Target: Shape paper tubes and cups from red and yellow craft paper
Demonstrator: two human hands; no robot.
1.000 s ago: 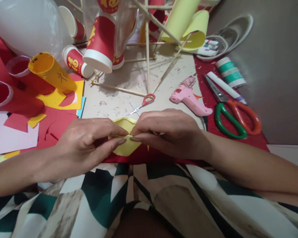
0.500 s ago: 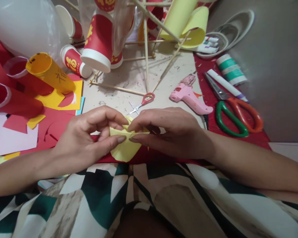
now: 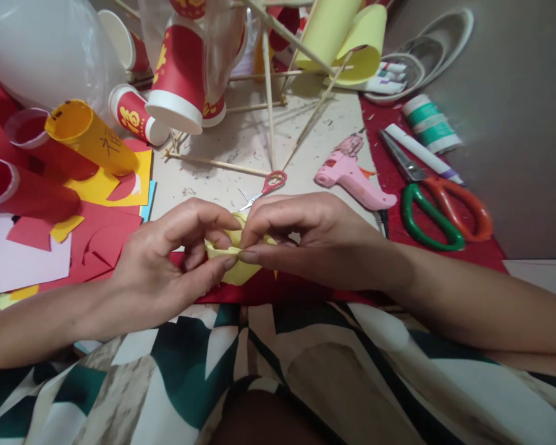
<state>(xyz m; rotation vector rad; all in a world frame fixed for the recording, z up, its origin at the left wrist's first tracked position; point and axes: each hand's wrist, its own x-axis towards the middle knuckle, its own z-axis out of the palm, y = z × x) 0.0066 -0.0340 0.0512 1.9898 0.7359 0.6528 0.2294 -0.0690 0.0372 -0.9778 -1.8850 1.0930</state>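
Observation:
A small piece of yellow paper (image 3: 237, 271) is pinched between both hands just above the near edge of the table. My left hand (image 3: 167, 259) grips its left side with thumb and fingertips curled. My right hand (image 3: 310, 238) pinches its right side, fingers bent over the top. The paper is folded and mostly hidden by the fingers. Small red-handled scissors (image 3: 266, 188) lie on the table just beyond my fingertips.
A pink glue gun (image 3: 352, 179) and large green-and-orange scissors (image 3: 438, 204) lie to the right, with a glue stick (image 3: 421, 153) and tape roll (image 3: 430, 123). Red paper cups (image 3: 178, 74), a yellow tube (image 3: 90, 137), red tubes (image 3: 23, 191) and a wooden stick frame (image 3: 269, 93) crowd the back.
Both hands have curled tighter over the yellow paper, folding it smaller. The left index finger lifted from flat to arched, and less paper shows below the fingers.

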